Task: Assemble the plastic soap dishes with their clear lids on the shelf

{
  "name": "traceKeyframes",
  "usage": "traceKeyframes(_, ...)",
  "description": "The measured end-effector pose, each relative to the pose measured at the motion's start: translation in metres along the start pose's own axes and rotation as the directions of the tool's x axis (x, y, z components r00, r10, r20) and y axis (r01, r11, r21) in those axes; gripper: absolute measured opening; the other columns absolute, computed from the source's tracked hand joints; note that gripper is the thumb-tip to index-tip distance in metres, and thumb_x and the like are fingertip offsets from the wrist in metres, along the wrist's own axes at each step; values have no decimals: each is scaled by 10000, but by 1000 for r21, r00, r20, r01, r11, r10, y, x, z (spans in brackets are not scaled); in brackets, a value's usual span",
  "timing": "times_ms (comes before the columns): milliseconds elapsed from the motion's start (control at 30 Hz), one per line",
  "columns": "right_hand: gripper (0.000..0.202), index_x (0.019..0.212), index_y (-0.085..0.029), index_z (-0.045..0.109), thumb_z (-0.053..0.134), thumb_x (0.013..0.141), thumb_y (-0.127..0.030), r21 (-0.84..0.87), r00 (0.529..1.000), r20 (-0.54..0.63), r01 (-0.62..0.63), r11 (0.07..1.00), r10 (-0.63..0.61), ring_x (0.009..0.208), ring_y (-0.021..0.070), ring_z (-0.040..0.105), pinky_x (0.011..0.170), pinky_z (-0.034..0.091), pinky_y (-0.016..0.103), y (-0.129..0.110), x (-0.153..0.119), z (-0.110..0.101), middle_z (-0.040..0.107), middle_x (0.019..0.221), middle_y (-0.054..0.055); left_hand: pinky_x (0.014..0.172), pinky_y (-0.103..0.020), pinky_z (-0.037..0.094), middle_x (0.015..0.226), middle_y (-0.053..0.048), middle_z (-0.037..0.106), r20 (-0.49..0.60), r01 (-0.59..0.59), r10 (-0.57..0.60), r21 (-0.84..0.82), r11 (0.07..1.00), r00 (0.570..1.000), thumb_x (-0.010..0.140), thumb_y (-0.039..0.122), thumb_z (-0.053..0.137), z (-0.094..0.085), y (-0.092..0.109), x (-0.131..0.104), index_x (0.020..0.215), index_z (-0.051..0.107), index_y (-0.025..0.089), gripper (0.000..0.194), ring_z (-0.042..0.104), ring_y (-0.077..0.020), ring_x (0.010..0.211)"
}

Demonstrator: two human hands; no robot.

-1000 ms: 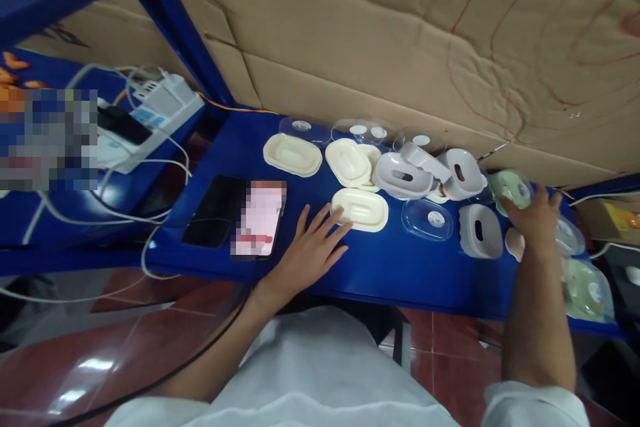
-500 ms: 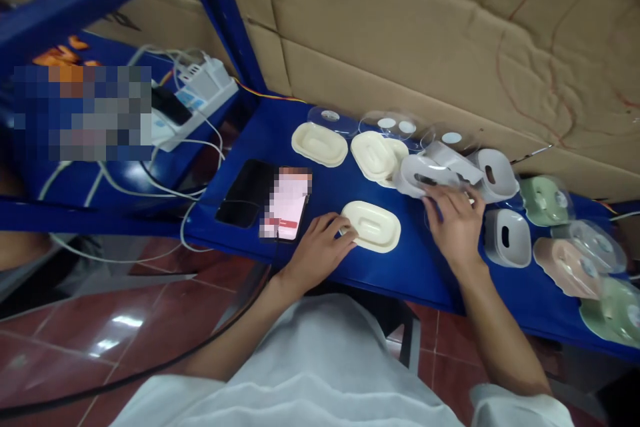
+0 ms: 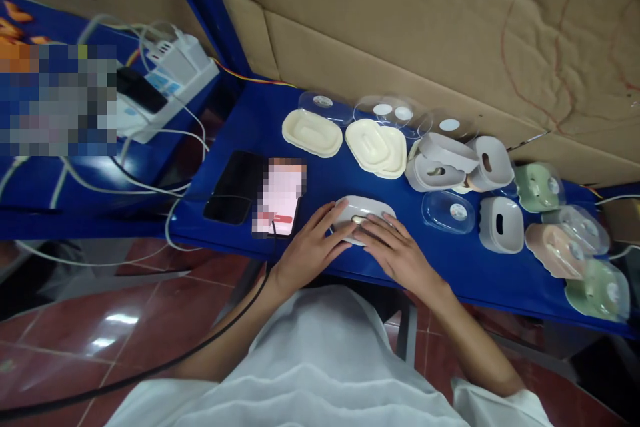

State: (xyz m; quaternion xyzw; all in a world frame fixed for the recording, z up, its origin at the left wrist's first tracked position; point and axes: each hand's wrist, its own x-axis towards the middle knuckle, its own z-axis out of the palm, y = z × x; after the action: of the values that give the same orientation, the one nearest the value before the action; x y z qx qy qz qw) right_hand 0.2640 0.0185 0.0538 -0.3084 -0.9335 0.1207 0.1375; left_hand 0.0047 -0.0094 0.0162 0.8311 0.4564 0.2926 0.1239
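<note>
A light grey box [image 3: 367, 204] with an oval slot sits at the front of the blue table, where the cream tray lay. Cream shows through its slot. My left hand [image 3: 316, 240] has its fingers on the box's left side and near edge. From the right, my right hand [image 3: 395, 250] lays its fingers over the box's right part and front, covering much of it. Farther back stand a cream tray [image 3: 313, 135] and two overlapping cream trays [image 3: 367, 147]. To the right are more grey slotted boxes [image 3: 501, 225].
Clear plastic lids [image 3: 449, 212] lie among the parts. Green [image 3: 539, 188] and pink [image 3: 553, 250] lidded pieces stand at the right. A lit phone [image 3: 283, 197] with a cable and a dark flat device [image 3: 233, 187] lie at left. Behind rises a cardboard wall [image 3: 360, 33].
My right hand has come from the row of grey boxes to the front with one. That box now sits over the cream tray, with both hands on it.
</note>
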Motion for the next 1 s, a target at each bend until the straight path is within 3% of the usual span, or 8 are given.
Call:
traceKeyframes(100, 348, 1432, -282, 671, 547, 1107, -283, 56, 998, -38, 42, 998, -40, 1442, 213, 598, 1244, 482, 453, 18, 22, -21, 679, 1495, 47, 1192, -533, 539, 1667, -134, 488, -35, 16, -16, -3, 1000, 999, 1013, 255, 700, 1, 1, 0, 1457, 635, 269, 449, 508, -337, 1494)
traceKeyframes(200, 347, 1398, -220, 698, 552, 1104, -333, -72, 983, -157, -107, 992, 95, 1445, 283, 586, 1230, 468, 507, 44, 70, -30, 681, 1485, 100, 1194, -553, 533, 1653, -143, 494, -47, 14, -16, -22, 1000, 999, 1012, 251, 701, 1, 1, 3, 1402, 667, 252, 392, 514, -342, 1477)
traceKeyframes(300, 499, 1465, -143, 649, 695, 1025, -372, -210, 950, -150, -300, 931, 272, 1501, 427, 500, 1210, 440, 636, 71, 116, -20, 587, 1577, 185, 1198, -561, 527, 1650, -152, 487, -36, 12, -14, -66, 998, 999, 1010, 271, 707, -1, 1, 6, 1375, 681, 240, 367, 515, -344, 1463)
traceKeyframes(400, 431, 1397, -135, 695, 710, 1007, -318, -195, 939, -148, -335, 922, 310, 1489, 412, 518, 1217, 446, 610, 87, 129, -6, 627, 1529, 191, 1205, -555, 522, 1645, -157, 491, -35, 16, -20, -109, 994, 999, 1016, 275, 698, -4, 1, 6, 1371, 684, 231, 358, 508, -340, 1466)
traceKeyframes(567, 302, 1292, -226, 738, 640, 1049, -376, -70, 950, -249, -212, 975, 188, 1426, 316, 603, 1272, 399, 600, 76, 71, -8, 670, 1493, 125, 1211, -544, 519, 1625, -156, 507, -59, 8, -17, -140, 990, 998, 1004, 259, 716, -5, 0, 2, 1343, 696, 242, 340, 513, -334, 1483)
traceKeyframes(767, 299, 1353, -279, 700, 604, 1075, -329, -56, 959, -209, -208, 976, 192, 1504, 274, 537, 1318, 342, 584, 48, -5, -21, 629, 1557, 84, 1208, -562, 516, 1626, -184, 484, -40, -22, 16, -144, 989, 999, 979, 269, 756, -5, 3, -4, 1248, 707, 215, 278, 506, -361, 1514)
traceKeyframes(900, 599, 1629, -298, 452, 611, 1069, -440, -112, 966, -76, -256, 960, 248, 1649, 321, 295, 1331, 252, 655, 46, -31, -25, 393, 1737, 105, 1202, -563, 524, 1637, -205, 474, -40, -15, 10, -139, 990, 999, 964, 239, 764, -5, 9, -9, 1147, 708, 185, 199, 481, -385, 1531)
traceKeyframes(1000, 795, 1721, -315, 257, 621, 1047, -531, -199, 927, -94, -374, 906, 362, 1672, 360, 206, 1320, 223, 687, 52, -53, -26, 253, 1792, 125, 1205, -562, 525, 1647, -209, 459, -52, 0, -7, -138, 990, 999, 971, 228, 748, -3, 11, -11, 1135, 691, 183, 179, 469, -382, 1544)
